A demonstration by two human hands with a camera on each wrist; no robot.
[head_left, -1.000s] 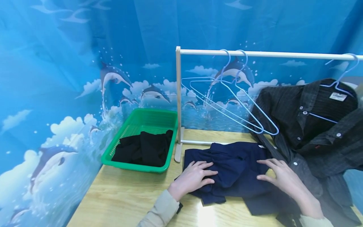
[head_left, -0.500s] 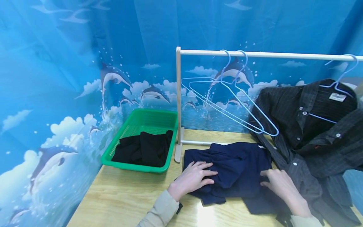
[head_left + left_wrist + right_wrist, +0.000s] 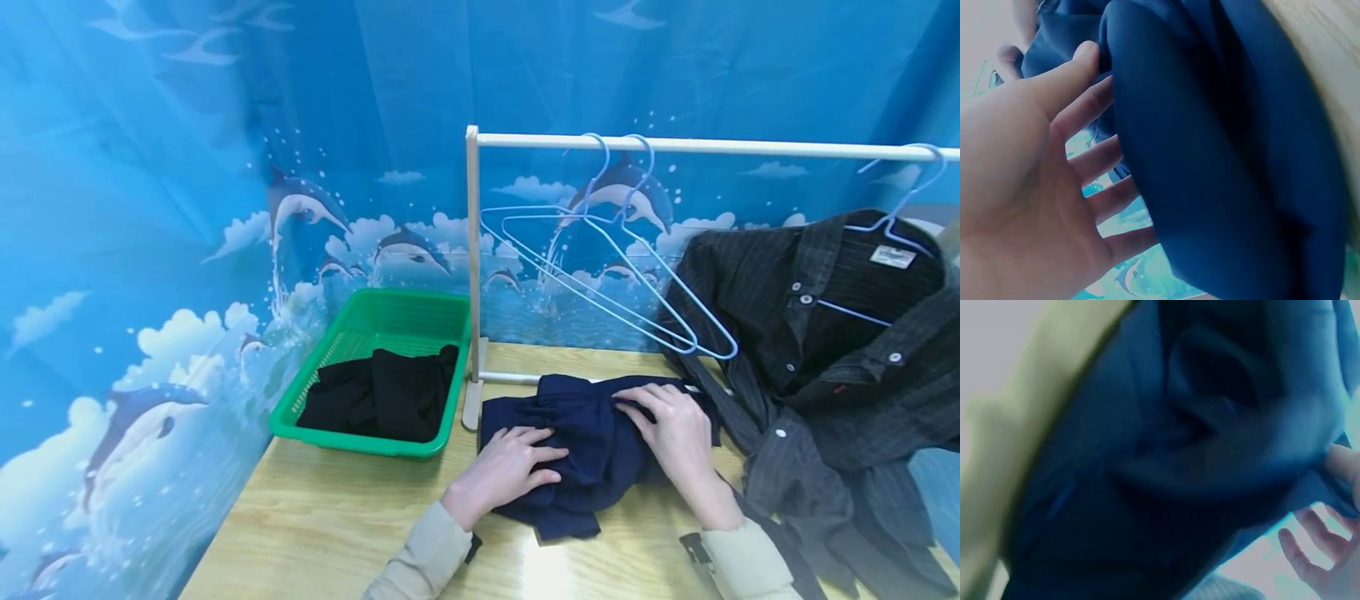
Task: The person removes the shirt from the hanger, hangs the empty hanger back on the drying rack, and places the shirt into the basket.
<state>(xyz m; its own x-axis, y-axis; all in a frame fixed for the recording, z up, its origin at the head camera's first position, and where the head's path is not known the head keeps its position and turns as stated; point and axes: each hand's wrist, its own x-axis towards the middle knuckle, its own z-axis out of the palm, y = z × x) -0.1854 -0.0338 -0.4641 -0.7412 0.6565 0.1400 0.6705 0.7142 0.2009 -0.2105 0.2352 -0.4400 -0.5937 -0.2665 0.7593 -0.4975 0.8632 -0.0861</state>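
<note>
A navy garment lies bunched on the table, its exact kind hard to tell. My left hand rests on its left part with spread, fairly straight fingers. In the left wrist view, the fingertips of that hand reach behind a hanging fold of the navy cloth. On the right part, my right hand pinches the cloth between thumb and fingers. The right wrist view is blurred; there the right hand shows at the edge, thumb against the fabric.
At the left stands a green basket with black cloth inside. Behind the garment, a white rack carries blue hangers and a dark button-up shirt, whose lower part trails onto the wooden table.
My right hand has closed on the garment's right side and moved left and up, folding that part over toward the middle. The left hand stays nearly in place.
</note>
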